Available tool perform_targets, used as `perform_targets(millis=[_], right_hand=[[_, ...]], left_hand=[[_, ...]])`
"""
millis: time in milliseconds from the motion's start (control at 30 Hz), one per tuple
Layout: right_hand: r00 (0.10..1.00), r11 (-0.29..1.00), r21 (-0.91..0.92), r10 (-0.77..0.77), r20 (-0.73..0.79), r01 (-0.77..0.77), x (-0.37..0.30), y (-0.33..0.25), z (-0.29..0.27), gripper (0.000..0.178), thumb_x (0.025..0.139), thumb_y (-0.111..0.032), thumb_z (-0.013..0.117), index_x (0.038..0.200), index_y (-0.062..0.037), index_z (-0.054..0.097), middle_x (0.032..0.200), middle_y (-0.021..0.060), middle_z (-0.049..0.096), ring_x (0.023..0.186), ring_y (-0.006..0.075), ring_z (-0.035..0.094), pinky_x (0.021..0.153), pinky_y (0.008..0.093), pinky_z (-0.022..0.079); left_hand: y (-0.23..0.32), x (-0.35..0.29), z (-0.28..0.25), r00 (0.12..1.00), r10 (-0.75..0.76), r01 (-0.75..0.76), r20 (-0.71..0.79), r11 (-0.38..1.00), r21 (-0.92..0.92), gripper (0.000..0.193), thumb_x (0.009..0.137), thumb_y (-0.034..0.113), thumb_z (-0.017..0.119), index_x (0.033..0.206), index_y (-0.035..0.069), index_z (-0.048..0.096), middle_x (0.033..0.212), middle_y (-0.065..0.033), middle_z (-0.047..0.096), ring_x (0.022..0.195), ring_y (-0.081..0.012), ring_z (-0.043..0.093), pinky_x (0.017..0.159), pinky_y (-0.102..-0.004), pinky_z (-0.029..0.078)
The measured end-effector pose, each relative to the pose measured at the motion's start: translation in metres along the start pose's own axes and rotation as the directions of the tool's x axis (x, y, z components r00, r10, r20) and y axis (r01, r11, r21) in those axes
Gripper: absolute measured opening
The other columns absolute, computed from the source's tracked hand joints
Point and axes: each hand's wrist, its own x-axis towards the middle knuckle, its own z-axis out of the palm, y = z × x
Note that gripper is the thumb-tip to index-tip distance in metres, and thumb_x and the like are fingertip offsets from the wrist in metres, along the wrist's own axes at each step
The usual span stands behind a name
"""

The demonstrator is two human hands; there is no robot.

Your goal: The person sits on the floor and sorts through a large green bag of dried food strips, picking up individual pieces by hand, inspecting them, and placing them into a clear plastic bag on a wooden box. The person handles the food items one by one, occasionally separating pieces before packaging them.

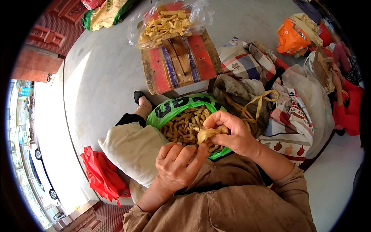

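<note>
Above my lap, my right hand (pixel 236 134) pinches a pale yellow, leafy-looking folded strip (pixel 208 134) between thumb and fingers. My left hand (pixel 178 162) has its fingers curled, and its index fingertip meets the lower end of the same strip. Whether its thumb also grips there is hidden. Just beyond my hands, an opened green plastic bag (pixel 157 117) with black lettering holds many small yellow-brown twisted pieces (pixel 181 125). The strip's exact kind is not clear.
Ahead stands a red wooden stool (pixel 154 73) bearing a wooden block (pixel 179 58) and a clear bag of yellow bundles (pixel 166 27). A red bag (pixel 102 174) lies left. Cloths (pixel 291 131), plastic bags and an orange basket (pixel 290 38) crowd the right, near another person (pixel 346 104).
</note>
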Motion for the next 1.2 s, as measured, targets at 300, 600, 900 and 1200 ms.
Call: perform_targets(millis=[300, 600, 900, 1200], right_hand=[[0.982, 0.901, 0.393, 0.155, 0.108, -0.186, 0.004, 0.003, 0.011, 0.032, 0.097, -0.007, 0.065, 0.128, -0.001, 0.058, 0.098, 0.0007, 0.066, 0.079, 0.0031, 0.058, 0.069, 0.0185, 0.049], [0.99, 0.931, -0.34, -0.11, 0.092, 0.135, 0.0, -0.007, -0.002, 0.031, 0.1, -0.017, 0.065, 0.126, -0.0019, 0.057, 0.061, -0.0026, 0.051, 0.06, 0.0047, 0.042, 0.057, 0.0225, 0.037], [0.866, 0.383, -0.792, -0.364, 0.343, 0.475, -0.009, -0.005, -0.009, 0.017, 0.087, -0.019, 0.076, 0.094, -0.0069, 0.065, 0.066, 0.0102, 0.062, 0.058, 0.0228, 0.065, 0.05, 0.0353, 0.047], [0.72, -0.234, -0.859, -0.47, 0.51, 0.455, -0.012, 0.007, -0.011, 0.017, 0.078, -0.013, 0.071, 0.091, -0.0052, 0.063, 0.062, -0.0032, 0.051, 0.056, 0.0117, 0.055, 0.047, 0.0262, 0.043]], left_hand=[[-0.015, -0.008, 0.022, 0.984, -0.176, 0.165, 0.0, 0.921, -0.353, 0.025, 0.077, 0.016, 0.083, 0.096, 0.007, 0.07, 0.071, -0.0039, 0.062, 0.062, -0.0223, 0.062, 0.065, -0.0352, 0.054], [-0.026, -0.015, 0.004, 0.485, -0.605, 0.602, 0.631, -0.293, -0.743, 0.012, 0.096, 0.011, 0.067, 0.089, 0.002, 0.064, 0.065, -0.0033, 0.06, 0.049, -0.0068, 0.05, 0.052, -0.0218, 0.046], [-0.025, -0.023, 0.003, 0.451, -0.631, 0.413, 0.631, -0.479, -0.774, 0.013, 0.098, 0.012, 0.064, 0.089, 0.002, 0.062, 0.054, -0.0017, 0.049, 0.043, -0.0101, 0.045, 0.063, -0.0289, 0.054], [-0.042, -0.013, -0.003, 0.91, -0.388, 0.415, 0.149, 0.835, -0.361, 0.018, 0.094, 0.015, 0.066, 0.106, 0.002, 0.067, 0.084, -0.0074, 0.069, 0.073, -0.0228, 0.064, 0.074, -0.0368, 0.053]])
